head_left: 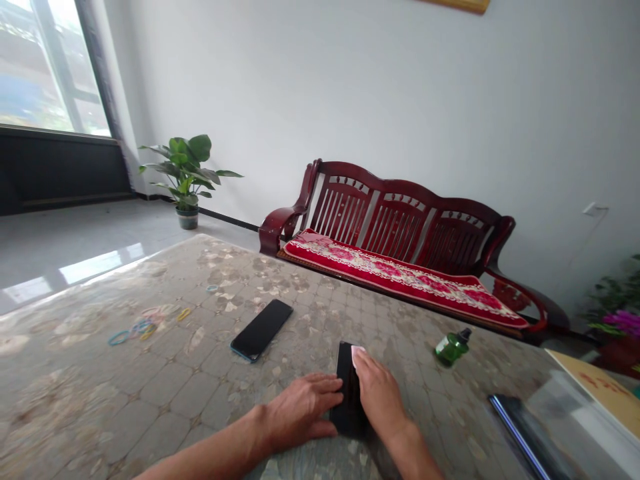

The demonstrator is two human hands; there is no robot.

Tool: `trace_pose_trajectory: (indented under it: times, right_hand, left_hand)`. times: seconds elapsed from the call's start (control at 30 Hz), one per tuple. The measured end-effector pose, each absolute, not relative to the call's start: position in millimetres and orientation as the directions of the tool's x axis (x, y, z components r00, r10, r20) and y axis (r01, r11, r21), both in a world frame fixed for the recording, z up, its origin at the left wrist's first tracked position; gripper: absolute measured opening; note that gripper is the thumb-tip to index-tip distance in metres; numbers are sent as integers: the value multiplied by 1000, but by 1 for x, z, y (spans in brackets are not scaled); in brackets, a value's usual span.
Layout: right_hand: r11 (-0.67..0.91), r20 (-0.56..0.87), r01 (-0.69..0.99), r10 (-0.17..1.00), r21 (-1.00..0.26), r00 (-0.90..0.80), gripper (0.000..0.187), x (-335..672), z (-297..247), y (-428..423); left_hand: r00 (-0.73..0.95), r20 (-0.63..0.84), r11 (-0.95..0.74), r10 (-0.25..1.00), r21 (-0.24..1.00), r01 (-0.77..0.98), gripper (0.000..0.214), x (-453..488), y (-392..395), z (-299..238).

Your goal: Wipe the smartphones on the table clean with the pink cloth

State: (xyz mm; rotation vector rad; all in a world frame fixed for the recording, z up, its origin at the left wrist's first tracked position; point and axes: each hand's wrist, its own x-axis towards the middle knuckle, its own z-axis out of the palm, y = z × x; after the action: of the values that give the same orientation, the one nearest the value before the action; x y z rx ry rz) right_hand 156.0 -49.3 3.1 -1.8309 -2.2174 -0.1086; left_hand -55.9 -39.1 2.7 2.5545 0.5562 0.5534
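Note:
A black smartphone (345, 415) lies on the patterned tablecloth between my hands, its dark glossy face up. My left hand (303, 407) steadies it along the left edge, fingers on the upper side and thumb lower down. Under the fingertips of my right hand (380, 390), a small pale pink cloth (356, 355) is pressed against the upper right of the phone; most of the cloth is hidden by the fingers. Another black smartphone with a bluish edge (263, 329) lies farther off to the left, apart from both hands.
Several coloured rubber bands (144, 327) lie at the left of the table. To the right stands a small green bottle (451, 348) with a dark cap, near a dark folded object (525, 437) and a yellowish box (597, 383). Behind the table is a red wooden bench (395, 213).

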Motion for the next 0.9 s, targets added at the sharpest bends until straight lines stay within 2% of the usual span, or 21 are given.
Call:
trace_pose_trajectory:
  times: [0.2,0.47,0.7,0.9]
  right_hand:
    - [315,273,943,921,-110,-276,60,160,-5,-77]
    - [182,228,976,962,-122,-150,53,149,5,-47]
    - [271,240,950,943,-158,-229,54,146,2,-73]
    - [235,194,958,960,-165,-202,53,139,8,-46]
  left_hand:
    - [842,292,-821,453,504,267,38,-56,-38,6]
    - [840,342,-856,421,455,244,30,-56,-36,-5]
    - [850,382,-879,364,442,178,22,-54,-35,-12]
    - [855,377,-887,357,425,183,22,-53,-36,-7]
